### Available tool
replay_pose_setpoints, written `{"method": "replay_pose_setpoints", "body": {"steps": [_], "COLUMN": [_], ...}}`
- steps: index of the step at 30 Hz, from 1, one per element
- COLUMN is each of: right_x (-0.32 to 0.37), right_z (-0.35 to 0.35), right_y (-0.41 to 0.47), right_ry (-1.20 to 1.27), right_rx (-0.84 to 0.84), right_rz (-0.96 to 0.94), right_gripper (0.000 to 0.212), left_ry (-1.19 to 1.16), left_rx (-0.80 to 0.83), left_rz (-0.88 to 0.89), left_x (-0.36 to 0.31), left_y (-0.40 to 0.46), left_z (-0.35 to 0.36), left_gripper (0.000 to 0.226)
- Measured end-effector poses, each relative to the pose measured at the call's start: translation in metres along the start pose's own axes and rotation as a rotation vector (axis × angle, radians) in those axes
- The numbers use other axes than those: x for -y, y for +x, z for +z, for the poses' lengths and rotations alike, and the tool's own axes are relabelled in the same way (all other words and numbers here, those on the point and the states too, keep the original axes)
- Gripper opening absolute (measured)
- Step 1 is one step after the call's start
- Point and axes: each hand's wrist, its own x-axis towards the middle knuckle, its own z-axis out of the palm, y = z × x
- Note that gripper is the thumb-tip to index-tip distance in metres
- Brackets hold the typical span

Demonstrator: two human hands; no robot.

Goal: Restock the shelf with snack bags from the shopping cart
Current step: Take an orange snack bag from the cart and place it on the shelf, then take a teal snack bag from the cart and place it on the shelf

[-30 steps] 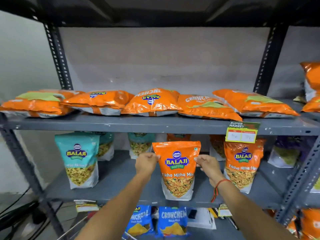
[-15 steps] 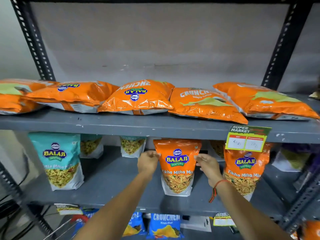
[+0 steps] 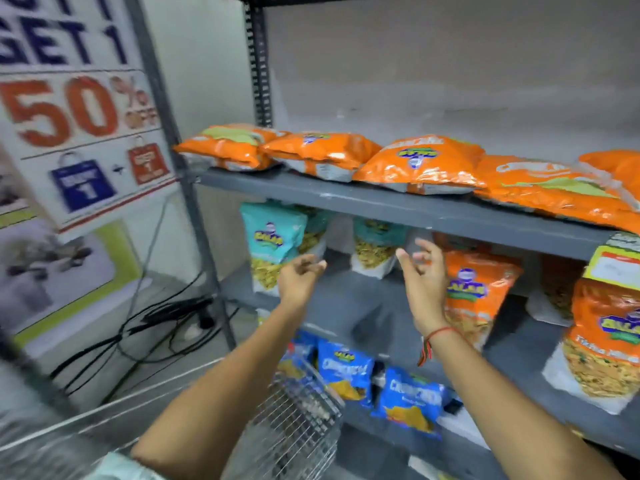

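head | orange snack bag (image 3: 476, 299) upright, glossy | hands empty, spread

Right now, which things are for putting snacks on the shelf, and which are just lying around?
For the job: both empty hands, left hand and right hand; orange snack bag; middle shelf; shopping cart.

Just there: sale sign; floor cables; price tag.

orange snack bag (image 3: 474, 292) upright, middle shelf (image 3: 349, 303)
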Motion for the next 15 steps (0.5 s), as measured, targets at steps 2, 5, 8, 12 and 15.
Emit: {"method": "replay_pose_setpoints", "body": {"steps": [2, 5, 8, 12, 15], "right_x": [0.013, 0.013, -0.009, -0.062, -0.111], "right_z": [0.04, 0.093, 0.131, 0.165, 0.187], "right_y": [-0.034, -0.093, -0.154, -0.226, -0.262], "right_ry": [0.036, 0.025, -0.023, -0.158, -0.338], "right_rx": [0.16, 0.465, 0.788, 1.138, 1.32], "right_rz": [0.017, 0.089, 0.209, 0.338, 0.42], "right_gripper": [0.035, 0.029, 0.028, 0.028, 0.03], "left_ry": [-0.006, 0.066, 0.199, 0.369, 0.435], "left_rx": [-0.113, -0.271, -0.432, -0.538, -0.512], "left_rz": [0.029, -0.014, -0.182, -0.383, -0.602], "left_x": [-0.002, 0.02, 0.077, 0.13, 0.177], "left_y": [-0.014, -0.037, -0.06, -0.126, -0.17], "left_z": [-0.063, -0.171, -0.273, -0.349, -0.372], "left_gripper": [0.026, 0.029, 0.026, 0.017, 0.012]}}
